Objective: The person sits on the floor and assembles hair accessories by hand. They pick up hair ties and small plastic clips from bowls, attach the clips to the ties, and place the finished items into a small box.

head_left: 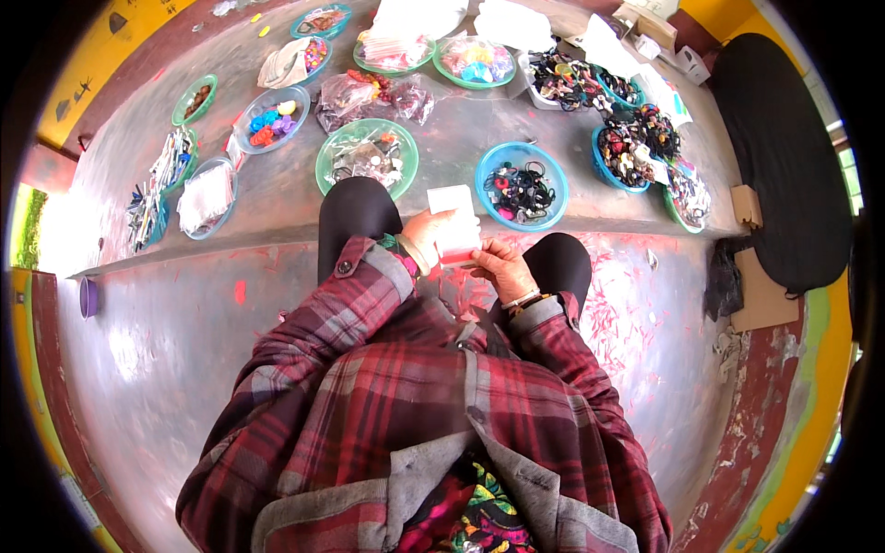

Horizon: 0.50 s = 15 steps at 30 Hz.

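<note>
Between my hands, over my lap, is a small white rectangular card or flat packet (450,197) with a reddish lower part. My left hand (426,232) grips it from the left side. At its lower right corner, my right hand (506,268) pinches the edge between thumb and fingers. Whether it is one piece or several layers I cannot tell. Beyond my left knee stands a green bowl (413,166) of mixed small pieces and clear plastic. To the right of it is a blue bowl (561,189) holding dark cord-like bands and a few bright bits.
Several more bowls line the raised ledge (442,138), including a clear one (241,138) with colourful pieces. Plastic bags (343,109) lie behind the green bowl. Red scraps (613,318) litter the floor at right. A purple cup (88,298) stands far left; a black oval cushion-like object (784,166) leans right.
</note>
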Tool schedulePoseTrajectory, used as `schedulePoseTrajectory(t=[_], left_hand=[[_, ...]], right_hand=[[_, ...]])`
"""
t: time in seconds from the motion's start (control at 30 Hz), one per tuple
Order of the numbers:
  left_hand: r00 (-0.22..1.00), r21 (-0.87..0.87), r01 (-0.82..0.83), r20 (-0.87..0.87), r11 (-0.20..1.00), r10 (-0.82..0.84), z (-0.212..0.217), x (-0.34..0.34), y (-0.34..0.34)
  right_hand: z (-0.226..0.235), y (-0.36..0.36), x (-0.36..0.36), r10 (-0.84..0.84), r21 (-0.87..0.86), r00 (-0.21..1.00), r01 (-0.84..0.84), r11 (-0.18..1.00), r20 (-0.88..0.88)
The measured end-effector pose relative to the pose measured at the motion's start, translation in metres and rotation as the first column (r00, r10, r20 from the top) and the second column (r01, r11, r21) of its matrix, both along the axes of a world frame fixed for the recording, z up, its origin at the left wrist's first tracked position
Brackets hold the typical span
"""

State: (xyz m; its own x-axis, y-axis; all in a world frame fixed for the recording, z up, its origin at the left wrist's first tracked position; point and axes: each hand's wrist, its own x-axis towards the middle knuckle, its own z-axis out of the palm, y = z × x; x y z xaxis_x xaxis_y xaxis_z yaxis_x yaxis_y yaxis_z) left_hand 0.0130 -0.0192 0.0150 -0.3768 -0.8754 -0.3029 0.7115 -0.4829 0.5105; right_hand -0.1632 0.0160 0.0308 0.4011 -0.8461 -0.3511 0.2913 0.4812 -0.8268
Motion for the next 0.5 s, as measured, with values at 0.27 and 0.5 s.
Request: schedulePoseTrajectory(t=[0.27, 0.5], left_hand=[[0.989, 0.013, 0.04, 0.14, 0.999, -0.042, 0.002, -0.017, 0.025], [0.948, -0.062, 0.134, 0.297, 0.989, -0.11, -0.011, -0.02, 0.025]], right_hand=[[-0.007, -0.009, -0.015, -0.234, -0.237, 0.937, 0.173, 0.956, -0.26], [-0.018, -0.013, -0.005, -0.266, -0.351, 0.912, 0.149, 0.925, -0.314]])
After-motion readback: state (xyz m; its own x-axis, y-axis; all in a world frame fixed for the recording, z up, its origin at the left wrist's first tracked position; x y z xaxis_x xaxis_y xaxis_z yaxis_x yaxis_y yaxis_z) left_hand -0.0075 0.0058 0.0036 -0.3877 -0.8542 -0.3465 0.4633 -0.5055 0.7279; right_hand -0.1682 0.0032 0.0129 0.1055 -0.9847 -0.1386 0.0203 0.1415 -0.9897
